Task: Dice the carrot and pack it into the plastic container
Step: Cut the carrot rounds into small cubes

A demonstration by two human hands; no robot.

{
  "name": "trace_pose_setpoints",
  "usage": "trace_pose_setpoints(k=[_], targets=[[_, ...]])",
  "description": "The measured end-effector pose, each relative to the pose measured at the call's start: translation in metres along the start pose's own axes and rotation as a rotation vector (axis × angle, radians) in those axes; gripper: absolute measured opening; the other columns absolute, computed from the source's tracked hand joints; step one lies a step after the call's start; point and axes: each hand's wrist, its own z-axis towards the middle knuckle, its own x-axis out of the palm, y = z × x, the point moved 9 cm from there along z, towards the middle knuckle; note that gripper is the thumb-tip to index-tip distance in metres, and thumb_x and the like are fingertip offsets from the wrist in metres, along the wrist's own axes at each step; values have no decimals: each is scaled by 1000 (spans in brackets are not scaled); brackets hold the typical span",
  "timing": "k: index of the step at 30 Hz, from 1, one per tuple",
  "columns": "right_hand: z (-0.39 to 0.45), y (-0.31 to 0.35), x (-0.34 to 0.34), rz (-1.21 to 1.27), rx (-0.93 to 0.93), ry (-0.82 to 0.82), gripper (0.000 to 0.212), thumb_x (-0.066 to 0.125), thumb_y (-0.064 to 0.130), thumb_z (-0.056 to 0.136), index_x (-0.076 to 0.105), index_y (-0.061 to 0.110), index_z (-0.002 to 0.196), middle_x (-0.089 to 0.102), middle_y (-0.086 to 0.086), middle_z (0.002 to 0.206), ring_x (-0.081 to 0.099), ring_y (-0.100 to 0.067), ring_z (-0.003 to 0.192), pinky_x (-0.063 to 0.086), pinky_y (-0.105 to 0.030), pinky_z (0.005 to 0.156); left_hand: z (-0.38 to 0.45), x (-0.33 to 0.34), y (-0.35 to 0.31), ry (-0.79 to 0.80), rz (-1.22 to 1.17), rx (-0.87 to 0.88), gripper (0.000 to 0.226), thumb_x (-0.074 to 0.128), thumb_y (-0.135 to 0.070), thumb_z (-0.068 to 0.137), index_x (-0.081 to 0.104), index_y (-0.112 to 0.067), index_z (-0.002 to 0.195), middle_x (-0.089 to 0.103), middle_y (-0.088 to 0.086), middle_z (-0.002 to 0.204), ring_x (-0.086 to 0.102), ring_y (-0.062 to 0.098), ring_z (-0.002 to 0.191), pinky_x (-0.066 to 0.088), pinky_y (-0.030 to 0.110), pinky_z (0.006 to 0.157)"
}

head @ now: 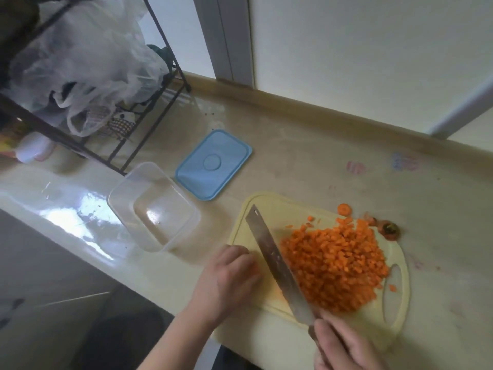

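no text, label, brand or number can be read anywhere.

A glossy, pale stone-like countertop (306, 145) throws back bright window glare at nine o'clock. On it, at the centre, lies a matt blue plastic lid (213, 164); toward eight o'clock from the lid is a clear, smooth plastic container (153, 206) with shiny walls. At five o'clock lies a matt, pale yellow plastic cutting board (397, 303) under moist-looking orange diced carrot (336, 265). The knife (277, 265) has a dull, brushed metal blade. At eleven o'clock, thin crinkled translucent plastic bags (85, 62) sit in a dark metal wire rack (157, 102).
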Motion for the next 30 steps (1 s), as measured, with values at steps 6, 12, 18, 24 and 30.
trace_pose_setpoints(k=[6, 12, 18, 24, 30], targets=[[22, -14, 37, -48, 123, 66, 27, 49, 40, 90, 59, 65, 93, 47, -4, 44, 42, -10, 36, 33, -20, 41, -20, -1, 0, -67, -73, 20, 25, 75, -15, 88, 66, -13, 111, 61, 1, 109, 60, 22, 93, 51, 28, 83], [23, -19, 29, -28, 125, 51, 25, 47, 52, 80, 60, 67, 96, 46, -2, 44, 42, -6, 35, 34, -17, 41, -17, 16, -5, -89, -20, 95, 8, 72, -8, 93, 74, -5, 100, 65, 7, 103, 64, 22, 89, 53, 29, 77], [10, -15, 31, -134, 47, 10, 32, 50, 53, 78, 57, 69, 105, 45, 4, 41, 45, -4, 41, 35, -18, 48, -13, 14, -14, -97, 3, 114, 13, 64, -10, 96, 75, -3, 99, 68, 9, 102, 65, 27, 87, 55, 32, 77], [6, -6, 31, -177, 45, 11, 31, 48, 53, 78, 54, 74, 99, 54, 12, 45, 51, -2, 44, 37, -14, 50, -12, 13, -13, -67, -11, 99, 18, 59, -12, 98, 76, -5, 102, 70, 5, 109, 66, 24, 91, 56, 30, 80], [23, -10, 32, -222, 106, 95, 24, 45, 41, 96, 63, 57, 97, 47, 10, 43, 47, -1, 40, 33, -13, 48, -14, 9, -11, -60, -4, 103, 13, 66, -11, 94, 76, -6, 100, 67, 6, 105, 66, 22, 89, 55, 28, 77]])
